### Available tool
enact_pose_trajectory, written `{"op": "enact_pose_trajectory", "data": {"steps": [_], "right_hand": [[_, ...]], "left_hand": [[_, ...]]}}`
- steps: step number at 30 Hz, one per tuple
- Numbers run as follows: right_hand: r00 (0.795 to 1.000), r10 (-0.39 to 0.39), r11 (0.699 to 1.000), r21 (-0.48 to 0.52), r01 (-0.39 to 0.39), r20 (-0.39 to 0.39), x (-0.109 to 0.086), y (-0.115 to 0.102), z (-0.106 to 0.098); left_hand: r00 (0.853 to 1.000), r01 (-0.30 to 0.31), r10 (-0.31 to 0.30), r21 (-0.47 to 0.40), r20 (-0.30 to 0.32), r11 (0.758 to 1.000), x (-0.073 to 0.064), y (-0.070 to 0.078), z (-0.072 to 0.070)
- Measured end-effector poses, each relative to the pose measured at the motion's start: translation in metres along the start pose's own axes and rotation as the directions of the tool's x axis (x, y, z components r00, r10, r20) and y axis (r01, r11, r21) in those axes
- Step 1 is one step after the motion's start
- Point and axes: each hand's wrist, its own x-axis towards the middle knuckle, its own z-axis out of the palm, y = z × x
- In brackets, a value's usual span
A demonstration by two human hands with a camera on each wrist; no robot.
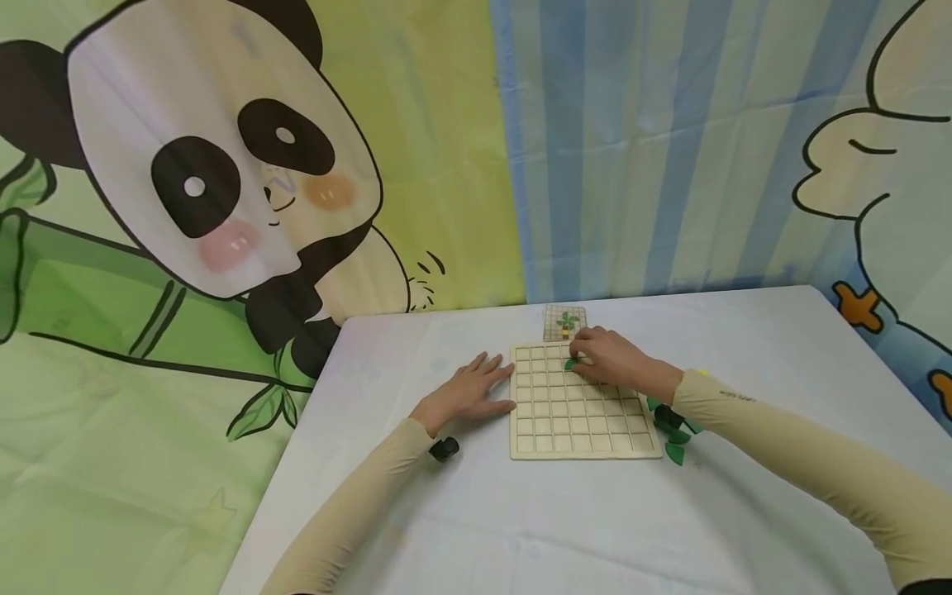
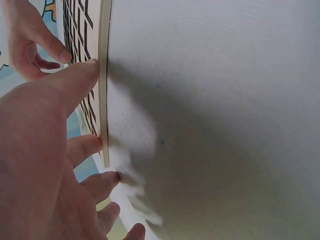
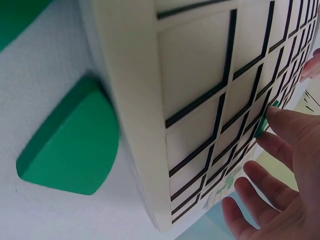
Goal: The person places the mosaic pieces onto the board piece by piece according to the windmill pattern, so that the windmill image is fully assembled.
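Head view: right hand [image 1: 611, 358] pinches green piece [image 1: 570, 364]; splayed left hand [image 1: 466, 392] touches gridded board [image 1: 577, 428].

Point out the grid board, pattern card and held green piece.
Grid board [image 1: 576, 408]: head view, bare central squares.
Pattern card [image 1: 565, 323]: head view, printed middle.
Held green piece [image 3: 262, 124]: right wrist view, uncovered middle.

Splayed left hand [image 1: 467, 392], curled right hand [image 1: 613, 359]

Matt wooden board [image 1: 576, 411], smooth green piece [image 3: 70, 142]
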Motion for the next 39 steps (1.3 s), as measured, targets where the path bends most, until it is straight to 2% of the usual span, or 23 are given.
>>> {"op": "enact_pose_trajectory", "data": {"steps": [9, 16, 21, 32, 39], "right_hand": [[0.998, 0.050, 0.999, 0.012, -0.050, 0.028, -0.006, 0.006, -0.008], [0.992, 0.117, 0.992, 0.041, -0.119, 0.056, -0.025, 0.015, -0.027], [0.983, 0.163, 0.985, 0.046, -0.168, 0.085, -0.046, 0.022, -0.035], [0.989, 0.129, 0.989, 0.061, -0.133, 0.072, -0.110, 0.025, -0.037], [0.990, 0.090, 0.993, 0.072, -0.098, 0.107, -0.126, 0.030, -0.034]], "left_hand": [[1.000, 0.008, -0.008, 0.014, 0.000, 1.000, 0.000, 0.001, 0.000], [1.000, 0.002, -0.001, 0.017, -0.007, 1.000, 0.001, 0.001, 0.000], [1.000, 0.001, -0.001, 0.003, -0.002, 1.000, 0.001, 0.000, 0.001], [1.000, 0.011, -0.011, -0.020, 0.000, 1.000, 0.000, 0.001, 0.003], [1.000, -0.004, 0.003, -0.024, -0.014, 1.000, 0.000, 0.001, 0.002]]}}
